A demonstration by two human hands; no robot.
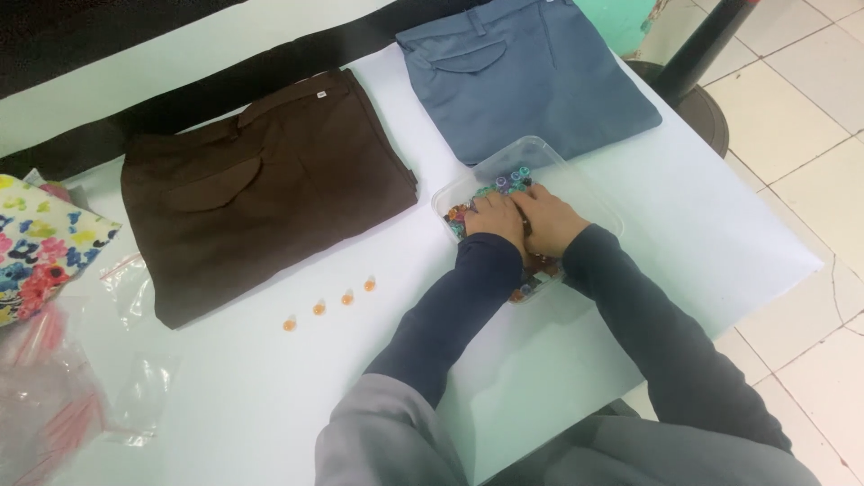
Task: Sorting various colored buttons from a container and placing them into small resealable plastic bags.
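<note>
White tabletop (pixel 270 396) filled most of the view, with tiled floor (pixel 792 117) showing off its edge toward three o'clock. At nine o'clock lay a flowered fabric pouch (pixel 40 247), and below it, near seven o'clock, some clear plastic bags (pixel 54 396) with reddish streaks. Folded brown trousers (pixel 270 189) rested toward ten o'clock of the table's middle, pocket flap up. Just below their lower edge, four small orange beads (pixel 329 301) sat in a slanted row, apart from one another. Folded blue trousers (pixel 526 72) lay at twelve o'clock, their lower corner close to a clear plastic container (pixel 531 155) holding many small mixed-colour beads (pixel 508 183). Both dark-sleeved arms reached into that container. The left hand (pixel 495 219) rested on the beads with fingers curled down among them; whether it pinched any could not be told. The right hand (pixel 551 219) lay just beside it, touching it, fingers likewise bent into the beads, its grasp hidden. At one o'clock a dark stand base (pixel 706 112) stood on the floor.
</note>
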